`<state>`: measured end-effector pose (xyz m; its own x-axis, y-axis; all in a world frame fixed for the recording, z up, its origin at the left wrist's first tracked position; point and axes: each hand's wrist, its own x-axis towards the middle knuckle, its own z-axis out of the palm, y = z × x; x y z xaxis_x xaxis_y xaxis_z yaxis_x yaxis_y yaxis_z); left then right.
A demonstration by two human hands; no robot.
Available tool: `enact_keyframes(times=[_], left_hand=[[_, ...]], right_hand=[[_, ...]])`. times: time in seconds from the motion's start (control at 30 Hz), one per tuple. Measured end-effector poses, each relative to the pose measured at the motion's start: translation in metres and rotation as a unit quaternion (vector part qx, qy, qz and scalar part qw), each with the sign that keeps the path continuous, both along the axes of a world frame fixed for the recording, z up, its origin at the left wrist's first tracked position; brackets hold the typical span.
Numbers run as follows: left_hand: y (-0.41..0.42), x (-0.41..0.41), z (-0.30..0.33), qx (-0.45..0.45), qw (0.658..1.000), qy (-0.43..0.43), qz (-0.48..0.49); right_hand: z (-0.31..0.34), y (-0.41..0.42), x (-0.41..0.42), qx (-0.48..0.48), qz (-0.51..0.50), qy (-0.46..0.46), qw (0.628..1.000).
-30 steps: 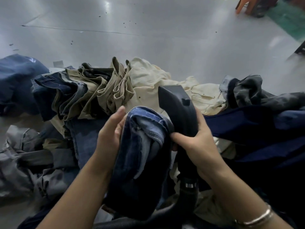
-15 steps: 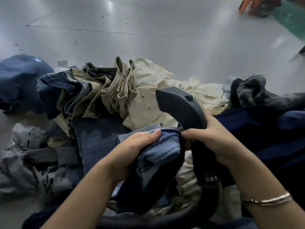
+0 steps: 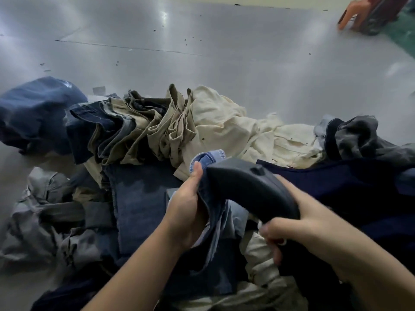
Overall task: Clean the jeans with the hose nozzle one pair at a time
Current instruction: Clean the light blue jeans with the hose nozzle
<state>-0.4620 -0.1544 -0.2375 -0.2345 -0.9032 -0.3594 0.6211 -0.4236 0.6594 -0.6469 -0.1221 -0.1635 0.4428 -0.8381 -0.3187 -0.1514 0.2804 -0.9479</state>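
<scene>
A black hose nozzle [image 3: 249, 187] lies tilted across the middle of the head view, its tip pointing left. My right hand [image 3: 298, 223] grips its handle end from the right. My left hand [image 3: 186, 212] grips a pair of blue jeans [image 3: 215, 223] just left of the nozzle tip, thumb up on the light blue hem [image 3: 208, 157]. The nozzle tip touches that denim. The hose itself is hidden below my right hand.
A heap of trousers covers the near floor: cream and khaki pairs [image 3: 208, 129] behind, dark blue denim [image 3: 139, 198] at left, grey ones [image 3: 45, 221] far left, navy cloth [image 3: 348, 187] at right. Shiny grey floor [image 3: 202, 41] stretches beyond. An orange stool [image 3: 359, 12] stands top right.
The nozzle has tipped from upright to pointing left and lower onto the jeans. My left hand has shifted its hold on the denim, and the light hem now sticks up above my thumb.
</scene>
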Motion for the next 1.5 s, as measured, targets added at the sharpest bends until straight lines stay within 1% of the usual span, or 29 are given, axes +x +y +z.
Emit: enact_keyframes(times=[0.1, 0.27, 0.4, 0.5, 0.57, 0.67, 0.73, 0.8, 0.87, 0.9, 0.93, 0.97, 1.0, 1.03, 1.07, 1.1, 1.13, 1.2, 1.23, 1.27, 1.3, 1.33, 1.37, 1.4, 1.43, 1.47, 1.5], left_hand=[[0.000, 0.001, -0.003, -0.010, 0.999, -0.033, 0.009], [0.006, -0.004, -0.007, -0.019, 0.998, -0.062, 0.012], [0.018, -0.008, -0.010, -0.006, 0.998, -0.068, 0.008], [0.016, -0.003, -0.009, -0.007, 0.997, -0.074, -0.005], [0.010, 0.002, -0.005, -0.008, 0.999, -0.046, -0.021], [0.004, 0.007, -0.002, -0.026, 0.999, -0.018, -0.015], [0.003, 0.008, -0.002, -0.033, 0.999, -0.015, -0.013], [0.004, 0.007, -0.003, -0.017, 0.999, -0.031, -0.023], [0.000, 0.007, -0.002, 0.000, 0.998, -0.059, -0.031], [-0.006, 0.010, 0.001, -0.003, 0.996, -0.086, -0.022], [-0.017, 0.013, 0.004, -0.019, 0.991, -0.131, -0.003], [-0.033, 0.017, 0.007, -0.044, 0.979, -0.195, 0.024], [-0.054, 0.021, 0.010, -0.074, 0.958, -0.272, 0.049], [-0.077, 0.025, 0.012, -0.109, 0.927, -0.353, 0.061], [-0.101, 0.026, 0.012, -0.147, 0.889, -0.430, 0.056], [-0.126, 0.026, 0.010, -0.186, 0.843, -0.504, 0.034], [-0.149, 0.025, 0.006, -0.218, 0.788, -0.575, 0.000], [-0.184, 0.027, -0.011, -0.236, 0.665, -0.704, -0.075], [-0.194, 0.033, -0.022, -0.217, 0.611, -0.756, -0.090], [-0.200, 0.044, -0.033, -0.179, 0.569, -0.800, -0.066], [-0.197, 0.057, -0.046, -0.138, 0.545, -0.827, -0.009], [-0.185, 0.072, -0.060, -0.110, 0.541, -0.831, 0.061], [-0.170, 0.086, -0.076, -0.097, 0.552, -0.820, 0.113], [-0.151, 0.098, -0.094, -0.095, 0.577, -0.801, 0.130], [-0.133, 0.108, -0.109, -0.094, 0.604, -0.784, 0.108], [-0.117, 0.114, -0.123, -0.089, 0.621, -0.777, 0.053], [-0.104, 0.118, -0.136, -0.080, 0.618, -0.782, -0.018]], right_hand=[[-0.007, 0.001, 0.003, 0.003, -0.013, 0.004, 1.000], [-0.011, -0.001, 0.003, -0.005, -0.044, -0.030, 0.999], [-0.016, -0.011, -0.003, -0.008, -0.116, -0.061, 0.991], [-0.014, -0.015, -0.011, -0.008, -0.150, -0.056, 0.987], [-0.011, -0.012, -0.013, -0.010, -0.121, -0.061, 0.991], [-0.012, -0.003, -0.006, 0.015, -0.023, -0.053, 0.998], [-0.017, -0.001, 0.001, 0.021, -0.005, -0.037, 0.999], [-0.020, -0.006, 0.006, -0.005, -0.052, -0.030, 0.998], [-0.023, -0.014, 0.006, -0.036, -0.150, -0.031, 0.988], [-0.024, -0.018, 0.004, -0.046, -0.202, -0.038, 0.978], [-0.025, -0.023, 0.001, -0.053, -0.247, -0.048, 0.966], [-0.027, -0.027, -0.001, -0.058, -0.279, -0.055, 0.957], [-0.030, -0.029, -0.003, -0.059, -0.298, -0.059, 0.951], [-0.032, -0.030, -0.003, -0.058, -0.308, -0.062, 0.948], [-0.035, -0.031, -0.003, -0.053, -0.312, -0.067, 0.946], [-0.039, -0.031, -0.002, -0.047, -0.311, -0.070, 0.947], [-0.043, -0.031, -0.001, -0.042, -0.307, -0.069, 0.948], [-0.054, -0.033, 0.002, -0.035, -0.294, -0.047, 0.954], [-0.059, -0.034, 0.003, -0.032, -0.289, -0.029, 0.956], [-0.064, -0.035, 0.006, -0.027, -0.286, -0.013, 0.958], [-0.068, -0.036, 0.007, -0.022, -0.282, -0.002, 0.959], [-0.072, -0.036, 0.009, -0.018, -0.277, 0.006, 0.961], [-0.075, -0.037, 0.010, -0.017, -0.272, 0.013, 0.962], [-0.077, -0.037, 0.011, -0.019, -0.266, 0.021, 0.964], [-0.079, -0.038, 0.012, -0.025, -0.261, 0.028, 0.965], [-0.079, -0.038, 0.013, -0.033, -0.257, 0.034, 0.965], [-0.079, -0.038, 0.014, -0.039, -0.255, 0.040, 0.965]])
